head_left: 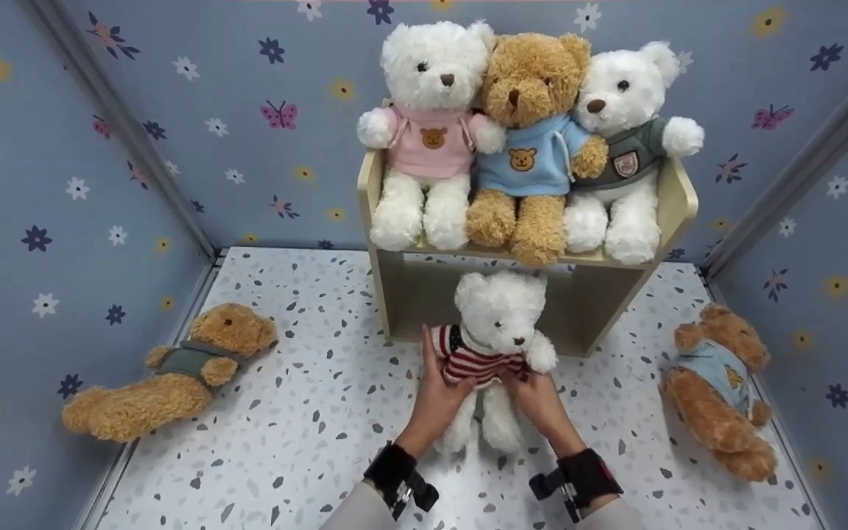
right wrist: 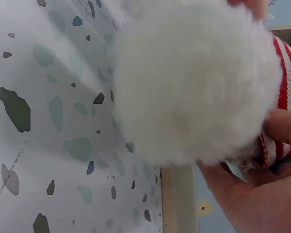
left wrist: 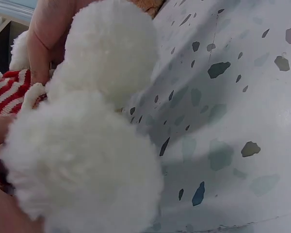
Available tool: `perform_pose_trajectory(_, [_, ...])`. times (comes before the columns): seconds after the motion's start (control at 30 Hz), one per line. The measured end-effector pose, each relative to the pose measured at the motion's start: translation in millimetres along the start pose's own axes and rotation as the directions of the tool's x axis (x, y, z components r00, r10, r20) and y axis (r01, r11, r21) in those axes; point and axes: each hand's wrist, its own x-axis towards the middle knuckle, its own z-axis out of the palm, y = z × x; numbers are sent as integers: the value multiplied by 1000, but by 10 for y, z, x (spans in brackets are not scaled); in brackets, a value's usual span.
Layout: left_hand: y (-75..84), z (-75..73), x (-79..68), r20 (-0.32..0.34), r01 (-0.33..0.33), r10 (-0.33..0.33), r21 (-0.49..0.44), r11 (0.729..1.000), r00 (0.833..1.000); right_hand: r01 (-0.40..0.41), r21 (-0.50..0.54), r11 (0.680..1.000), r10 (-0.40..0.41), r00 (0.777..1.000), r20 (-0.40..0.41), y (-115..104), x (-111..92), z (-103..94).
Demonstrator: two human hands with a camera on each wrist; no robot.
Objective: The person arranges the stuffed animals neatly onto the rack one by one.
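Note:
A white teddy bear (head_left: 501, 309) in a red-and-white striped sweater (head_left: 479, 362) is held upright in front of the small wooden shelf, facing forward. My left hand (head_left: 439, 401) grips the bear at its waist on the left, fingers up along the sweater. On the other side, my right hand (head_left: 539, 405) holds the waist by the sweater's hem. Both fluffy legs (left wrist: 82, 160) hang between the wrists, close over the speckled floor. In the right wrist view, a leg (right wrist: 194, 87) covers part of the right hand, whose thumb and fingers curl at the hem.
On top of the wooden shelf (head_left: 378, 294) sit three bears: white in pink (head_left: 431, 143), brown in blue (head_left: 523, 158), white in green (head_left: 623, 158). A brown bear in green (head_left: 192, 364) lies left; another in light blue (head_left: 718, 375) lies by the right wall. Flowered panels (head_left: 284, 147) enclose the floor.

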Motion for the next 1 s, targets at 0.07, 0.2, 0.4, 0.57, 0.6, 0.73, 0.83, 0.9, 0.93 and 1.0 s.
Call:
perform_pose_trajectory(0.07, [-2,3,7,19,6,-6,-11,1000,1000,-31,-14,999,31,999,-39,36,48,-6])
perform_pose_trajectory(0.2, [-25,-26,-19,71,18,-13,-56,998,997,-79,-20,997,77,992,-96,59,172,-59])
perform_pose_trajectory(0.4, [-111,-113,-65,96,9,-10,15,1000,995,-134,-82,988,120,981,-155,47,455,-233])
perform_pose_trajectory(0.57, [-204,-166,-105,98,35,-38,31,999,994,-179,-93,980,163,974,-155,45,688,-415])
perform_pose_trajectory(0.6, [-224,-174,-116,100,40,-42,29,999,994,-188,-93,978,173,973,-153,46,727,-448])
perform_pose_trajectory(0.73, [-296,-203,-158,100,55,-58,30,998,993,-237,-92,967,224,966,-132,50,870,-555])
perform_pose_trajectory(0.83, [-336,-233,-198,96,74,-79,48,996,992,-297,-37,954,291,948,-128,51,976,-622])
perform_pose_trajectory(0.9, [-362,-252,-223,95,89,-94,52,995,991,-329,15,944,327,934,-140,52,1045,-664])
perform_pose_trajectory(0.93, [-378,-262,-234,94,92,-97,57,994,991,-333,36,942,334,930,-154,56,1085,-679])
perform_pose_trajectory(1.0, [-407,-280,-253,95,92,-98,63,994,991,-321,60,945,326,927,-185,79,1163,-693])
